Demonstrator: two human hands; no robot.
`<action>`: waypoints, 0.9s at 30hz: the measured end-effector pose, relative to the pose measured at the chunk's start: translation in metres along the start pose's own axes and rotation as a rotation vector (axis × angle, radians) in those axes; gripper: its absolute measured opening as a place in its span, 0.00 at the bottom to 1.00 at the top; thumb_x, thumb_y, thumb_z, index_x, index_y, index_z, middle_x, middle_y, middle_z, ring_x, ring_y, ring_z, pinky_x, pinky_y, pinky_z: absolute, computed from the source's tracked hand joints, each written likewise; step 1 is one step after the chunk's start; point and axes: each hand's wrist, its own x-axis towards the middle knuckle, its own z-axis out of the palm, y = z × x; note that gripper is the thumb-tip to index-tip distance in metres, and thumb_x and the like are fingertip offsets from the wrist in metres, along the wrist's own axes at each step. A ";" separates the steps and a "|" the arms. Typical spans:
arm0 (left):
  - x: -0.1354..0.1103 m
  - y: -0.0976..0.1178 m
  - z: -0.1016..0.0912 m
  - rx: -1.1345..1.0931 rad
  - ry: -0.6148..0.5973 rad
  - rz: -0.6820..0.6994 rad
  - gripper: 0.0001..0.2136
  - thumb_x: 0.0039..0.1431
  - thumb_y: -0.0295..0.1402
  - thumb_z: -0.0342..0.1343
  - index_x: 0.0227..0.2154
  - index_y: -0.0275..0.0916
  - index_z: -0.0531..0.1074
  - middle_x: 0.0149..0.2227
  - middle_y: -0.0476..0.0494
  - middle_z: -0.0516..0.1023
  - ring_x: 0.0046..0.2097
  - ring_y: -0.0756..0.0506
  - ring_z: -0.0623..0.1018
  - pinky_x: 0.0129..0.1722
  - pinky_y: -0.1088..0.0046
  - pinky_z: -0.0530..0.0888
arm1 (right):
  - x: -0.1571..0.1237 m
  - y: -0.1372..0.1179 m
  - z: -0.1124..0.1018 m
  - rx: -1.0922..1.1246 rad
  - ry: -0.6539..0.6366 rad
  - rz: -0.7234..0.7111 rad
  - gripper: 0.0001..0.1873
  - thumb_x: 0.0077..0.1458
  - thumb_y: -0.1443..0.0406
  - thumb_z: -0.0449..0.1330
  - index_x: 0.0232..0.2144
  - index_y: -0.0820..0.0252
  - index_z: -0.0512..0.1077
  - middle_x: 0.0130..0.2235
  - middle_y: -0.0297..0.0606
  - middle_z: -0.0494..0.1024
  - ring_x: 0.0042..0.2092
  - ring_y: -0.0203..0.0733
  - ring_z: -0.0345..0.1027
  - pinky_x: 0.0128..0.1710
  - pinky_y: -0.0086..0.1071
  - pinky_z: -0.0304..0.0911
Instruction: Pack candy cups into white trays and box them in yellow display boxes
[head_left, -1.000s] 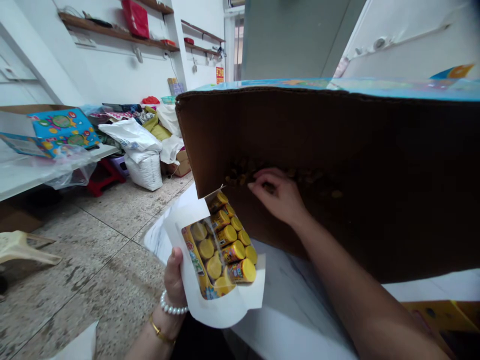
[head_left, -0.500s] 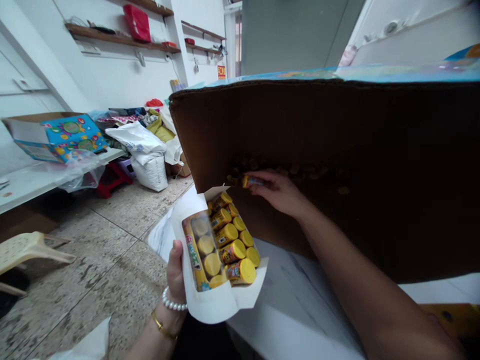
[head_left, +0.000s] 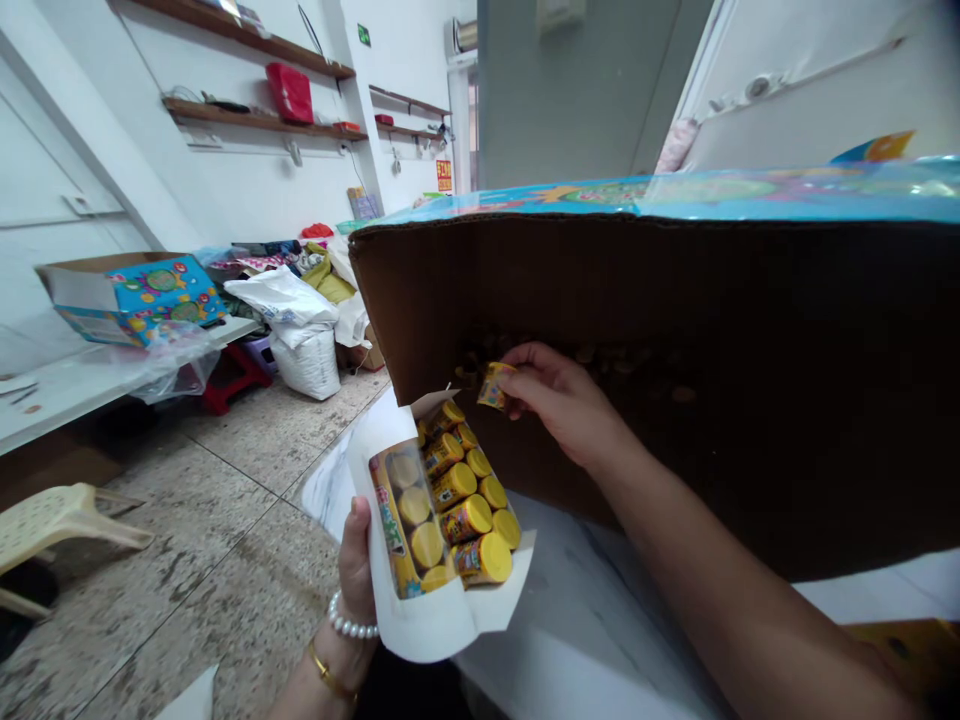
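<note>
My left hand (head_left: 358,565) is closed around the side of a windowed paper box (head_left: 427,635), tilted with its end flaps spread. Several small yellow-capped tubs (head_left: 474,517) lie in rows inside it, some seen through the clear window. My right hand (head_left: 559,400) pinches one small tub (head_left: 495,386) by its side, just in front of the mouth of a big cardboard carton (head_left: 465,270). Deep in that carton, more small tubs (head_left: 600,357) sit in shadow, too dark to make out well. My right fingertips are partly hidden behind the tub.
A marble-patterned table (head_left: 577,590) bears the carton. Off to the left stand a white bench table (head_left: 60,395) with an open blue box (head_left: 161,290), a cream plastic stool (head_left: 67,520) and white sacks (head_left: 304,355). Wall shelves (head_left: 259,120) hang behind.
My right hand has turned the tub more upright and drawn it slightly down out of the dark. The view has tilted up a little. My left hand keeps its hold on the box.
</note>
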 end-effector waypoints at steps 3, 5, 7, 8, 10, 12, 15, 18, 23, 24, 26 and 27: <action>0.001 -0.001 0.001 0.015 -0.102 -0.013 0.29 0.64 0.55 0.44 0.62 0.44 0.65 0.58 0.38 0.76 0.65 0.32 0.65 0.66 0.44 0.56 | -0.008 0.009 0.021 -0.007 0.059 -0.110 0.14 0.49 0.57 0.66 0.32 0.55 0.66 0.28 0.31 0.77 0.31 0.38 0.72 0.33 0.31 0.65; 0.003 -0.001 0.003 0.023 -0.204 -0.014 0.28 0.65 0.53 0.42 0.60 0.44 0.67 0.57 0.40 0.76 0.66 0.33 0.64 0.67 0.46 0.54 | -0.015 0.016 0.032 -0.149 0.083 -0.194 0.12 0.51 0.58 0.65 0.34 0.54 0.67 0.32 0.32 0.78 0.35 0.40 0.73 0.37 0.33 0.66; 0.004 -0.002 0.007 0.020 -0.279 -0.005 0.26 0.67 0.50 0.40 0.59 0.45 0.69 0.57 0.41 0.77 0.66 0.35 0.63 0.67 0.47 0.53 | -0.018 0.020 0.037 -0.332 0.067 -0.280 0.10 0.53 0.60 0.64 0.37 0.53 0.68 0.36 0.33 0.79 0.40 0.41 0.74 0.40 0.34 0.65; 0.005 -0.002 0.009 0.015 -0.303 -0.003 0.25 0.67 0.49 0.40 0.58 0.44 0.70 0.57 0.41 0.77 0.66 0.35 0.63 0.67 0.48 0.52 | -0.019 0.020 0.036 -0.418 0.058 -0.323 0.09 0.54 0.62 0.64 0.37 0.53 0.69 0.38 0.34 0.79 0.41 0.42 0.73 0.42 0.34 0.64; 0.005 -0.001 0.011 0.000 -0.327 -0.002 0.25 0.68 0.48 0.39 0.57 0.44 0.71 0.56 0.41 0.78 0.66 0.35 0.64 0.67 0.48 0.53 | -0.019 0.017 0.032 -0.561 0.043 -0.400 0.08 0.53 0.63 0.64 0.36 0.53 0.70 0.38 0.33 0.78 0.43 0.43 0.72 0.43 0.34 0.63; 0.005 -0.001 0.013 -0.010 -0.334 -0.009 0.25 0.68 0.47 0.39 0.55 0.43 0.73 0.54 0.40 0.79 0.65 0.35 0.66 0.67 0.48 0.54 | -0.018 0.012 0.026 -0.645 0.029 -0.453 0.07 0.52 0.63 0.66 0.33 0.53 0.71 0.36 0.33 0.78 0.42 0.43 0.70 0.43 0.34 0.62; 0.003 -0.001 0.012 -0.003 -0.318 -0.016 0.22 0.68 0.44 0.41 0.54 0.42 0.74 0.52 0.41 0.81 0.63 0.36 0.69 0.66 0.49 0.57 | -0.018 0.008 0.025 -0.628 0.044 -0.479 0.07 0.51 0.64 0.66 0.32 0.53 0.70 0.35 0.32 0.77 0.40 0.42 0.71 0.42 0.34 0.63; 0.003 -0.001 0.011 0.020 -0.273 -0.002 0.19 0.68 0.43 0.45 0.53 0.43 0.74 0.52 0.42 0.80 0.62 0.36 0.70 0.66 0.50 0.59 | -0.020 0.013 0.032 -0.540 0.177 -0.494 0.08 0.50 0.63 0.66 0.29 0.53 0.69 0.33 0.32 0.77 0.38 0.41 0.71 0.41 0.35 0.64; 0.003 -0.001 0.011 0.037 -0.246 0.023 0.18 0.67 0.41 0.47 0.52 0.43 0.76 0.52 0.43 0.80 0.60 0.36 0.73 0.65 0.52 0.60 | -0.025 0.022 0.042 -0.531 0.163 -0.515 0.09 0.52 0.62 0.66 0.25 0.53 0.69 0.31 0.33 0.76 0.38 0.42 0.70 0.41 0.36 0.64; 0.003 -0.001 0.012 0.025 -0.250 0.033 0.18 0.68 0.41 0.47 0.52 0.43 0.76 0.52 0.44 0.81 0.59 0.37 0.74 0.65 0.52 0.60 | -0.025 0.022 0.042 -0.575 0.105 -0.522 0.11 0.53 0.62 0.66 0.23 0.54 0.69 0.29 0.34 0.76 0.37 0.43 0.69 0.41 0.37 0.63; 0.003 -0.001 0.012 0.008 -0.268 0.033 0.19 0.68 0.42 0.45 0.52 0.43 0.76 0.52 0.43 0.81 0.59 0.37 0.74 0.65 0.53 0.61 | -0.023 0.021 0.038 -0.661 0.029 -0.542 0.13 0.54 0.63 0.64 0.20 0.55 0.69 0.28 0.35 0.75 0.36 0.43 0.69 0.42 0.38 0.63; 0.003 -0.001 0.011 0.002 -0.276 0.022 0.20 0.68 0.43 0.44 0.52 0.43 0.76 0.51 0.43 0.81 0.59 0.37 0.74 0.65 0.53 0.61 | -0.020 0.020 0.034 -0.686 0.035 -0.552 0.14 0.55 0.63 0.63 0.19 0.55 0.70 0.28 0.36 0.76 0.37 0.43 0.69 0.42 0.38 0.63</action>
